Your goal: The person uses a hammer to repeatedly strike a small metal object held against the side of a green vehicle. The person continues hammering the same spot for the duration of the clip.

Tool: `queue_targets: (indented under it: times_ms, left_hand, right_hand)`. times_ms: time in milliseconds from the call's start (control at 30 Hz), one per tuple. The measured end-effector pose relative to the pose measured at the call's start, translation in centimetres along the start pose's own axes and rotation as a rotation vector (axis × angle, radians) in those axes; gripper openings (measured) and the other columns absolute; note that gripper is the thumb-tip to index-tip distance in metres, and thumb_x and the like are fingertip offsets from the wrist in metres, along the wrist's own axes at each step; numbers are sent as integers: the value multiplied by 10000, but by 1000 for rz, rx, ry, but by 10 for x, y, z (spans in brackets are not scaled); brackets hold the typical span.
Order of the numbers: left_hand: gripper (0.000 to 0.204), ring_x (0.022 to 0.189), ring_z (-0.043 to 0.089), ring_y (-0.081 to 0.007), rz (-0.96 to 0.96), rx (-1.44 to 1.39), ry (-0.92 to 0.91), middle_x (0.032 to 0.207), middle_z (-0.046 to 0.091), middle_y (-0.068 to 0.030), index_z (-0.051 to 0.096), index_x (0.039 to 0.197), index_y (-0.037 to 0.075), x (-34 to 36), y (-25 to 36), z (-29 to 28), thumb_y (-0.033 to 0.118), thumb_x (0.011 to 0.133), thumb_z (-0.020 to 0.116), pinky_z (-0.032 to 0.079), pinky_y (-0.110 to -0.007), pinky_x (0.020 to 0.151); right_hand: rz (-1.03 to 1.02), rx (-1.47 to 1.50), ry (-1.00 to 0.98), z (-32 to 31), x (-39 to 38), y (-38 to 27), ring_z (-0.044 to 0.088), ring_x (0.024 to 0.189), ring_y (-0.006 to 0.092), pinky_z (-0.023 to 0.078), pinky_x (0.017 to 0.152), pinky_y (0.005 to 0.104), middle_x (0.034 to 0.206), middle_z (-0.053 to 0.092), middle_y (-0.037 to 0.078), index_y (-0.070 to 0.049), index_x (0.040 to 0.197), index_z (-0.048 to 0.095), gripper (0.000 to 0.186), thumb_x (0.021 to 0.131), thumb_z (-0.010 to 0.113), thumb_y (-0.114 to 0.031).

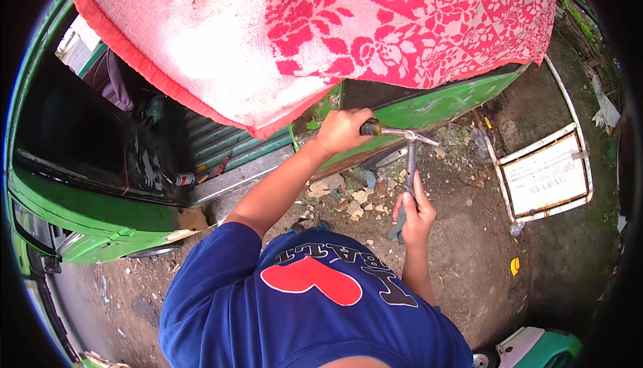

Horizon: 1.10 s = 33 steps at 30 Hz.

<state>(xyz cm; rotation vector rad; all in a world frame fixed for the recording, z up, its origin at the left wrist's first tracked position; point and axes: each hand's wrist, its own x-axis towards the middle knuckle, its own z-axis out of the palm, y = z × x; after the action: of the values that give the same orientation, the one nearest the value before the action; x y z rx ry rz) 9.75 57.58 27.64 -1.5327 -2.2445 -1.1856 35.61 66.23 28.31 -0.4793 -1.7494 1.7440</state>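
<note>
My left hand (pixel 347 131) is closed round the dark handle of a metal-shafted tool (pixel 392 131), held crosswise beside the green vehicle. Its exact kind is unclear, and its narrow end points right. My right hand (pixel 415 218) grips a grey metal hammer-like tool (pixel 410 167) from below, thumb and forefinger along the shaft. The dark lower end of that tool shows beside the palm. Both tools meet or overlap in front of me; whether they touch, I cannot tell. Just beyond my left hand is the green body panel (pixel 429 108), its paint worn.
A red-and-pink floral blanket (pixel 388 26) covers the vehicle's top. At left, an open doorway shows a ribbed floor (pixel 228 141). Pale flakes (pixel 358 200) litter the dirt ground. A rusty white frame with a sign panel (pixel 542 172) lies right, near a yellow scrap (pixel 514 266).
</note>
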Motion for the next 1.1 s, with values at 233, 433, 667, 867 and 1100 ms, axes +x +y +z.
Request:
queue_targets:
  times_ms: [233,433,667,867,1100]
  left_hand:
    - [325,742,669,-345,-52,46,17,833,677,-124,615,978,111,1,-2,8,258,720,748,546,-447,646]
    - [361,735,673,-350,-183,107,-9,830,686,-140,628,984,93,-3,-7,9,276,707,770,548,-443,649]
    - [285,684,653,-294,216,63,3,779,657,-65,619,874,102,-16,0,10,237,679,778,524,-409,614]
    - [261,677,652,-280,207,85,-17,753,650,-56,616,850,104,-13,5,7,228,684,773,515,-400,596]
    - [238,675,652,-297,150,77,21,723,627,-72,595,823,111,-4,7,7,266,715,739,515,-426,576]
  right_hand:
    - [-53,94,-2,-10,17,2,517,596,89,458,533,238,744,562,34,-27,1468,388,496,994,518,-95]
    - [-29,62,-119,-20,29,6,524,590,102,467,513,245,748,565,55,-19,1466,387,507,983,527,-82]
    - [-30,137,-82,-28,37,17,528,575,116,475,501,251,749,558,66,-15,1466,384,507,982,518,-81]
    - [10,91,-108,-33,35,22,531,563,113,466,507,250,728,569,68,-16,1468,383,507,982,514,-80]
    - [31,108,-86,-35,36,20,530,570,111,459,520,251,716,576,67,-1,1468,371,516,984,525,-93]
